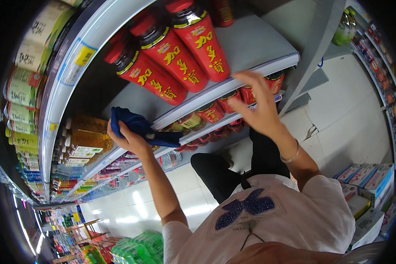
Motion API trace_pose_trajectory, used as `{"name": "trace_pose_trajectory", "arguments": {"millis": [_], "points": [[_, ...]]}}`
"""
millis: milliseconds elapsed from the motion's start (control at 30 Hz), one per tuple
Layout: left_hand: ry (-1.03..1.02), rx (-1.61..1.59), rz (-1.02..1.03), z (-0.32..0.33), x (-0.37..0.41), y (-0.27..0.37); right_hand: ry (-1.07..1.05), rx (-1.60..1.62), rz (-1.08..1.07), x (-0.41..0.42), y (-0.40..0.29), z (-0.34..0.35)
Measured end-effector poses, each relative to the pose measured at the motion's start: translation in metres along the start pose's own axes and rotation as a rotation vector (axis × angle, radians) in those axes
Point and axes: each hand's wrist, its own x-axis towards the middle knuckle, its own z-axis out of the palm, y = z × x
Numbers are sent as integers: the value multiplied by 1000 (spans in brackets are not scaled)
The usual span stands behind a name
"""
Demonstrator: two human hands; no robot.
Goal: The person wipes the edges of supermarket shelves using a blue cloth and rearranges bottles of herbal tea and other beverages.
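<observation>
My left hand (129,138) grips a dark blue cloth (133,123) just above the edge of a grey store shelf (118,99). One end of the cloth hangs toward the lower shelves. To the right, my right hand (259,102) is raised at the shelf's front edge, its fingers spread and holding nothing. Between my hands stand three large red drink bottles with red caps: a left bottle (151,77), a middle bottle (175,59) and a right bottle (203,46). They bear yellow writing. The right bottle is nearest my right hand; whether they touch cannot be told.
Amber drink bottles (89,137) stand left of the cloth. Lower shelves hold red bottles (211,112). A grey metal upright (312,56) closes the shelf's right end. Cartons (371,184) are stacked behind me on the right, and green bottle packs (138,247) sit on the floor.
</observation>
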Motion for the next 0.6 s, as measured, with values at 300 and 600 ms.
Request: {"name": "trace_pose_trajectory", "arguments": {"millis": [300,600], "points": [[-1072,-415,-318,66,-77,127,-115,589,462,-30,-22,-14],[-349,745,372,17,-14,-27,-87,-450,-105,140,99,-32]]}}
